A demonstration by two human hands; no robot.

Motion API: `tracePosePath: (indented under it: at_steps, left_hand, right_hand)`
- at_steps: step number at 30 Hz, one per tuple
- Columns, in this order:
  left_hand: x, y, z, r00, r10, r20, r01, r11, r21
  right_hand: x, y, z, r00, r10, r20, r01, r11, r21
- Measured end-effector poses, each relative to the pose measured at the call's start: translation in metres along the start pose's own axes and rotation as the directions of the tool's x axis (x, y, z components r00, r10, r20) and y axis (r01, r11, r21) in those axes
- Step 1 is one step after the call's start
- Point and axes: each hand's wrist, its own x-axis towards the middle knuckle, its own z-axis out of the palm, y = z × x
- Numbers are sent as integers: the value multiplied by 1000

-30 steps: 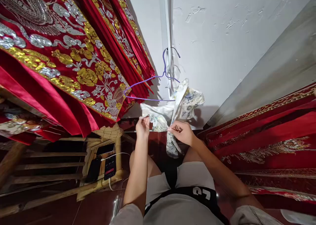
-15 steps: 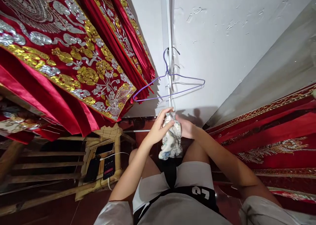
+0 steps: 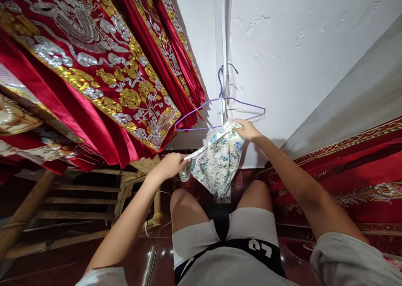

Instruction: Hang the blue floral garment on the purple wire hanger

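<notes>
A white floral garment (image 3: 216, 164) with blue and green print hangs spread between my two hands, its banded edge pulled on a slant. At the lower left end, my left hand (image 3: 170, 166) is closed on that edge. My right hand (image 3: 250, 131) grips the other end, higher up and farther from me. Just behind the garment, a purple wire hanger (image 3: 221, 96) hangs from a hook on the white wall; part of its bottom bar is hidden by the cloth.
Red satin hangings (image 3: 138, 89) with gold and silver embroidery crowd the left. Below them stands a bamboo chair (image 3: 84, 200). More red embroidered cloth (image 3: 361, 173) lies along the right side. A white pipe (image 3: 224, 34) runs down the wall.
My hands have moved apart, left hand to the left and right hand up and rightward. The bunched garment has opened out between them. The view has shifted slightly.
</notes>
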Motion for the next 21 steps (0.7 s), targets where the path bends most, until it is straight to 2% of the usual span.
tracePosePath:
  at_steps: [2, 4, 5, 7, 9, 12, 15, 17, 21]
  left_hand:
    - [10, -1, -12, 985, 16, -169, -27, 997, -67]
    - [21, 2, -23, 939, 45, -340, -112, 977, -180]
    - [26, 5, -27, 919, 58, -389, -158, 960, -229]
    - [33, 11, -34, 911, 93, -401, -219, 935, -280]
    - [35, 15, -37, 925, 132, -355, -235, 935, -265]
    - [29, 14, -38, 948, 146, -283, -206, 959, -196]
    - [17, 11, -43, 958, 137, -254, -163, 983, -84]
    - [11, 14, -48, 942, 155, -298, -167, 986, -16]
    - [18, 34, -60, 862, 209, -462, -244, 970, -17]
  right_hand:
    - [-13, -1, -5, 1000, -7, 4, 7, 1000, -6]
    - [-28, -5, -13, 1000, 23, -4, -23, 999, -24]
    - [-35, -7, -18, 999, 37, -10, -37, 998, -46]
    - [-47, -11, -25, 999, 24, -41, -29, 992, -121]
    - [-53, -13, -29, 995, -48, -86, 29, 977, -210]
    - [-55, -10, -29, 984, -135, -114, 95, 950, -297]
    - [-53, -7, -24, 979, -158, -129, 113, 946, -304]
    - [-52, -7, -18, 978, -158, -137, 114, 953, -282]
    - [-59, -22, -7, 988, -147, -49, 131, 962, -240]
